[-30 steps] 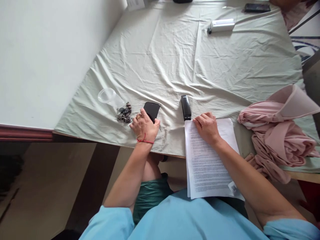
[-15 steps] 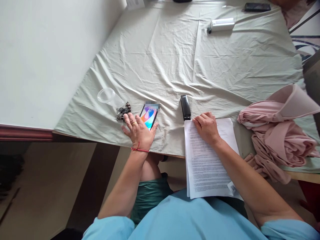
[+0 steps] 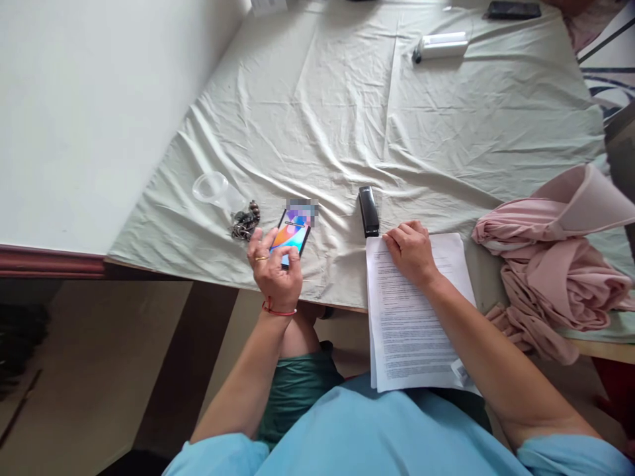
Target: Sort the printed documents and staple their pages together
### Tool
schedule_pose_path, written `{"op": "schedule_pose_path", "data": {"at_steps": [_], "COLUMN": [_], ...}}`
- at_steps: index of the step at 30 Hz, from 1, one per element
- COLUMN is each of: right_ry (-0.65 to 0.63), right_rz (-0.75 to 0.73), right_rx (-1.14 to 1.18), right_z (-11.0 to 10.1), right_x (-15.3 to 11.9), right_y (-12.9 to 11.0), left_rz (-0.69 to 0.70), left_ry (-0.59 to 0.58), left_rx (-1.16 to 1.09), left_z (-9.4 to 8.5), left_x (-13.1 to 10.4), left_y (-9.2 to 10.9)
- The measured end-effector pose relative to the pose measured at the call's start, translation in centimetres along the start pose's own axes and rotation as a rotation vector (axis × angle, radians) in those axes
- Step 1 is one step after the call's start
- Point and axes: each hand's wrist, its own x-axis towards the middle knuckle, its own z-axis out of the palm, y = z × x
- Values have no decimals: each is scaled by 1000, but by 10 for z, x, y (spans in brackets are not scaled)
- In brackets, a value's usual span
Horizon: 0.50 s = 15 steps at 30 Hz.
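My left hand [image 3: 278, 272], with a ring and a red wrist string, is over the lower part of a smartphone [image 3: 296, 233]. Its fingers are bent but apart, and the phone lies flat on the cloth with its screen lit. My right hand [image 3: 410, 252] rests with curled fingers on the top edge of a stack of printed papers [image 3: 411, 330], which hangs over the table's edge toward my lap. Just beyond the papers' upper left corner lies a black stapler [image 3: 368, 211]. A dark beaded bunch [image 3: 247, 221] is close to my left fingertips.
A clear plastic cup [image 3: 218, 190] lies on its side at the left. Pink cloth [image 3: 560, 264] is heaped at the right. Farther back on the covered table [image 3: 337, 106] are a silver bottle [image 3: 443, 46] and a dark phone [image 3: 513, 10]. A wall [image 3: 99, 119] borders the left side.
My left hand has drawn back slightly, and its fingers have gone from spread out to bent. A bar now shows on the phone's screen. My right hand stays on the papers.
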Motion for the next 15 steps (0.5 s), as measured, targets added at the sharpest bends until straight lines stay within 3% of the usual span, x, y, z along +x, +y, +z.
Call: {"op": "schedule_pose_path", "data": {"at_steps": [3,6,15], "right_ry": [3,1,3], "right_rz": [-1,-1,0], "right_rx": [-4,-2,22], "right_z": [0,1,1], "right_x": [0,0,-1], "right_y": [0,1,3], "left_rz": [-145,-198,-321], "left_ry": [109,147,162], "left_rx": [43,41,45], "left_z": [5,10,11], "left_x": [-3,-3,-4], "left_y": [-12,-17,-4]}}
